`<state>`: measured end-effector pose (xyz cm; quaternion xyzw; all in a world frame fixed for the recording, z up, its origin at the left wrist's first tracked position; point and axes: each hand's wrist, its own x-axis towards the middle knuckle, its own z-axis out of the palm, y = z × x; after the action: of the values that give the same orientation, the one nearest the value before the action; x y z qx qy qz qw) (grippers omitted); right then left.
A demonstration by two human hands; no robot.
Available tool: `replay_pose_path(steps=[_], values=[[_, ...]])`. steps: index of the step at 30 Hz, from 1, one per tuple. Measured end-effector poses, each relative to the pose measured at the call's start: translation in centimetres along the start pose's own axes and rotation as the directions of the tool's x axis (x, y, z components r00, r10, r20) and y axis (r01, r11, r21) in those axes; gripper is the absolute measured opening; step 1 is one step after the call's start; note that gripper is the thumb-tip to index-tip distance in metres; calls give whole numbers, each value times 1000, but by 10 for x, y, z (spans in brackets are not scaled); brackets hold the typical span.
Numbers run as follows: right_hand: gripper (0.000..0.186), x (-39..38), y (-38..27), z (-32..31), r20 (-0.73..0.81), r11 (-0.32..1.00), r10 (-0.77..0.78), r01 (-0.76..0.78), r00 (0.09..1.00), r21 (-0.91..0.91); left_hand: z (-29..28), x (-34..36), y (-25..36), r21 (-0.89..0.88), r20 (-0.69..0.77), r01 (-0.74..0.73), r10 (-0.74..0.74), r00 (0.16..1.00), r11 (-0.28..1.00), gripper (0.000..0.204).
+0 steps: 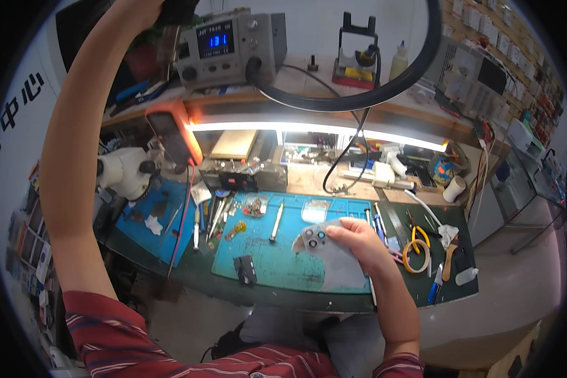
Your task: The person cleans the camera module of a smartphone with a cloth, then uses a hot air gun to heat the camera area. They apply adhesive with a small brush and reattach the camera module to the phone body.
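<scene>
My right hand [357, 242] grips a grey game-controller piece with round buttons [316, 237], thumb near the buttons, over the blue silicone mat [233, 239]. Grey material hangs below it; I cannot make out what it is. My left arm stretches up along the left side to my left hand [150, 11] at the top edge, beside a dark object [176, 14]; its fingers are hidden. On the mat lie a slim screwdriver [275, 223], a clear parts box [254, 205] and a small dark part [246, 269].
A soldering unit [222, 47], an iron stand [353, 72] and a black hose [309, 101] occupy the upper shelf. A microscope [120, 170] and orange meter [174, 132] stand left. Pliers [419, 236], a tape roll [417, 257] and other tools lie at the right.
</scene>
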<state>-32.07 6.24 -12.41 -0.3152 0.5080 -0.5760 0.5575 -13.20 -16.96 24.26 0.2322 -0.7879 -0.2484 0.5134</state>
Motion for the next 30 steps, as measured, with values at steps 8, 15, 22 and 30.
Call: replay_pose_path(steps=[8,15,22,30], values=[[25,5,-9,3,-12,1000,15,-15,1000,-9,-3,-146,-99,-525,-34,-20,3,999,851,32],[30,12,-16,10,12,996,81,-81,997,-33,52,-193,-126,-689,-128,23,-153,980,724,37],[23,17,-11,21,-50,998,58,-58,997,-4,52,-203,-119,-710,-127,-18,-102,987,704,43],[28,13,-1,22,-56,998,48,-46,997,35,33,-211,-119,-732,-47,-29,-7,999,681,45]])
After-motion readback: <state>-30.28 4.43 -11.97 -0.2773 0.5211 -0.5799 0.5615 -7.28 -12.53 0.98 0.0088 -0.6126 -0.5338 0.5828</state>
